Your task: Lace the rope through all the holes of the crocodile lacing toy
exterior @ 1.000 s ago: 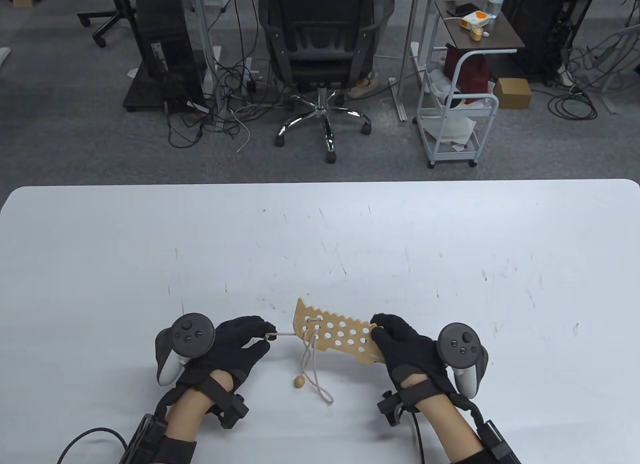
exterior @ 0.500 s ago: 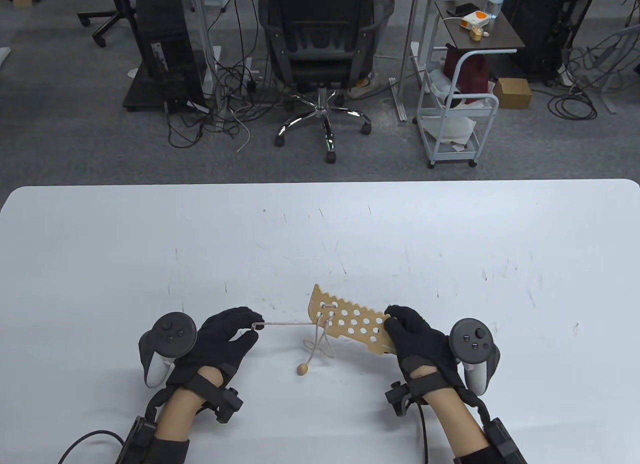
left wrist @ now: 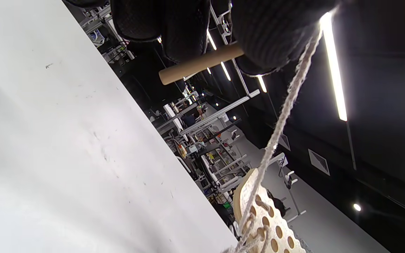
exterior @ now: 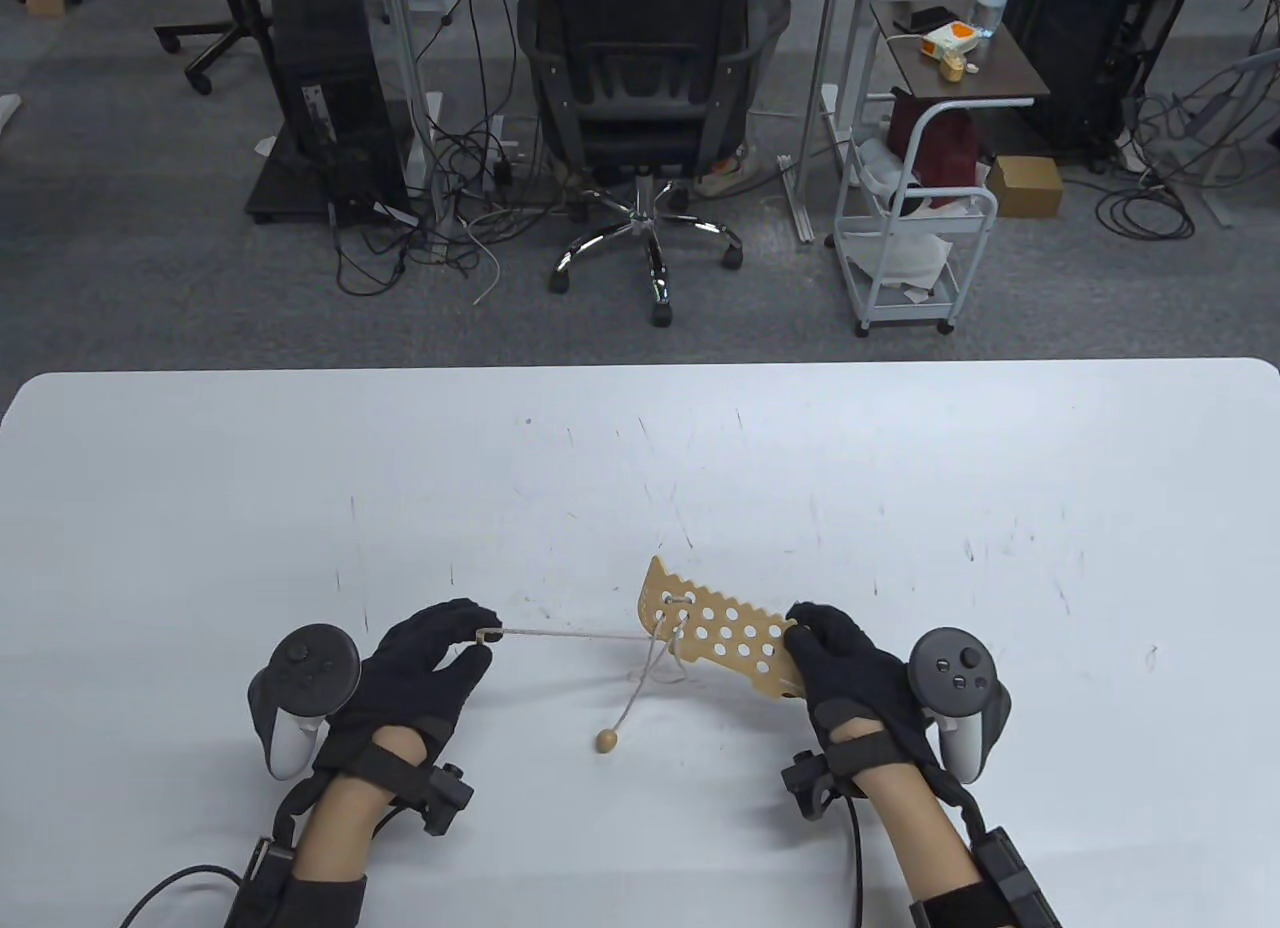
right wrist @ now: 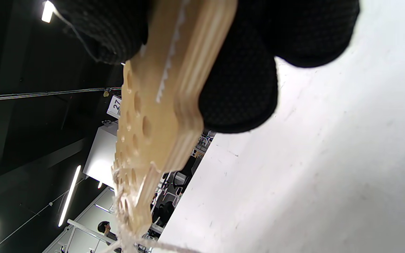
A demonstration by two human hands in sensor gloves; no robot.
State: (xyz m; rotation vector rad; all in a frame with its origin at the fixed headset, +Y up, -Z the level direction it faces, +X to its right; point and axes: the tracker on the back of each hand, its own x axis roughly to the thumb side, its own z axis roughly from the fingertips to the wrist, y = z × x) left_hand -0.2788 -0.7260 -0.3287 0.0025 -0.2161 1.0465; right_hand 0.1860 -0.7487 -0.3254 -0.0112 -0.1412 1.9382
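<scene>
The wooden crocodile lacing toy (exterior: 715, 629), a flat board with several round holes and a toothed edge, is held above the white table (exterior: 640, 448) by my right hand (exterior: 835, 658), which grips its right end. The beige rope (exterior: 570, 635) runs taut from a hole at the toy's left end to my left hand (exterior: 440, 648), which pinches it by its wooden needle (left wrist: 199, 65). Slack rope hangs below the toy, ending in a wooden bead (exterior: 607, 739) on the table. In the right wrist view the toy (right wrist: 153, 116) is seen edge-on between my fingers (right wrist: 241, 80).
An office chair (exterior: 640, 98), a white cart (exterior: 910, 228) and a computer tower (exterior: 325, 88) stand on the floor beyond the table's far edge. The table's surface is scuffed.
My hands have drawn apart: the left moved left with the rope, the right moved right and slightly away with the toy. The rope between them is longer and the hanging loop is shorter.
</scene>
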